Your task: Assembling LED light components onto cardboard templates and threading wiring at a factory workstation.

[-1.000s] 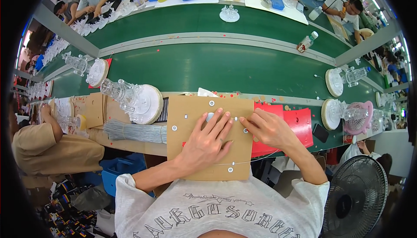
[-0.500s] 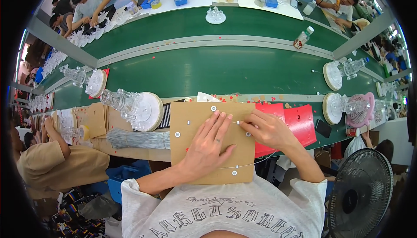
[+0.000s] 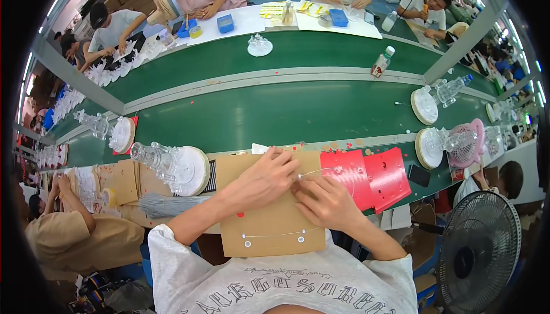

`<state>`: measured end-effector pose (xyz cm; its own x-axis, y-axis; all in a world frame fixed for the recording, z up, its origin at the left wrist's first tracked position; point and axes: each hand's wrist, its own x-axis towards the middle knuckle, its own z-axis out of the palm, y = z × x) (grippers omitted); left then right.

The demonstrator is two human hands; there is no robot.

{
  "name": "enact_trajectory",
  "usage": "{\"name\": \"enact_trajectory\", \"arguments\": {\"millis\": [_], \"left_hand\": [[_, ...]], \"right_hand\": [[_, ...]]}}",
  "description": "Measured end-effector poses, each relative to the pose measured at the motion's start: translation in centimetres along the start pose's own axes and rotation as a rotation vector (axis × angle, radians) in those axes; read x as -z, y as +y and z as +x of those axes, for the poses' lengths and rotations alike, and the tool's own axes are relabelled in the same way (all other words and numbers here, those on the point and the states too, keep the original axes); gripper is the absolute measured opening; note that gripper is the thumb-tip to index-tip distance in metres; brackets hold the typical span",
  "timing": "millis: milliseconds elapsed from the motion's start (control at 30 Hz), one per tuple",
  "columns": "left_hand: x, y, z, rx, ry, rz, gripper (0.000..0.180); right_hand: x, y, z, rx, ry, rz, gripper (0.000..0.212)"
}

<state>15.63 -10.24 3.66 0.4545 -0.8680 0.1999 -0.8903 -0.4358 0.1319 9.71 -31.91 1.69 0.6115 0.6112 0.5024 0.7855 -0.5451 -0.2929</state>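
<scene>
A brown cardboard sheet (image 3: 275, 214) lies before me, its lower edge against my shirt. Across its upper part my left hand (image 3: 268, 173) reaches with fingertips pinched on a thin wire (image 3: 318, 172), next to a small white clip. The wire curves out to the right over the red sheets. My right hand (image 3: 326, 202) is curled just below, its fingertips closed near the same spot; what they grip is hidden. Low on the cardboard a second wire (image 3: 275, 234) runs between small white clips, above two white round washers (image 3: 247, 243).
Red sheets (image 3: 387, 179) lie right of the cardboard, beside a black phone (image 3: 419, 175). On the left are a clear ornament on a round base (image 3: 192, 171) and a bundle of grey wires (image 3: 166, 205). A fan (image 3: 480, 251) stands right. Co-workers sit across the green table (image 3: 252, 108).
My left hand has gone from lying flat on the cardboard to pinching near its top right. The lower wire no longer trails past the right edge. The view has shifted.
</scene>
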Motion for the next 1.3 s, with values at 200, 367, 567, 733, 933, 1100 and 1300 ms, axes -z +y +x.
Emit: {"name": "enact_trajectory", "arguments": {"millis": [200, 367, 567, 733, 933, 1100, 1300], "left_hand": [[1.1, -1.2, -3.0, 0.174, 0.12, -0.185, 0.01], [0.5, -0.4, -6.4, 0.436, 0.202, -0.429, 0.012], [-0.4, -0.1, -6.8, 0.421, 0.428, -0.531, 0.013], [-2.0, 0.6, -7.6, 0.821, 0.785, -0.709, 0.031], [-2.4, 2.9, -7.5, 0.961, 0.751, -1.661, 0.086], [-2.1, 3.5, -6.9, 0.937, 0.869, -1.578, 0.088], [-2.7, 3.4, -7.5, 0.952, 0.837, -1.451, 0.065]], "right_hand": [[0.3, 0.6, -0.5, -0.077, 0.043, 0.025, 0.022], [-0.1, 1.8, 0.7, -0.12, 0.028, 0.075, 0.026], [-4.1, 1.4, 5.0, -0.136, 0.046, 0.389, 0.022], [-5.0, 1.4, 6.1, -0.127, 0.09, 0.47, 0.027], [-4.4, 1.2, 6.2, -0.079, -0.03, 0.39, 0.037], [-3.1, 0.9, 6.7, 0.003, -0.098, 0.295, 0.041], [-2.7, 0.2, 6.6, 0.064, -0.145, 0.171, 0.04]]}}
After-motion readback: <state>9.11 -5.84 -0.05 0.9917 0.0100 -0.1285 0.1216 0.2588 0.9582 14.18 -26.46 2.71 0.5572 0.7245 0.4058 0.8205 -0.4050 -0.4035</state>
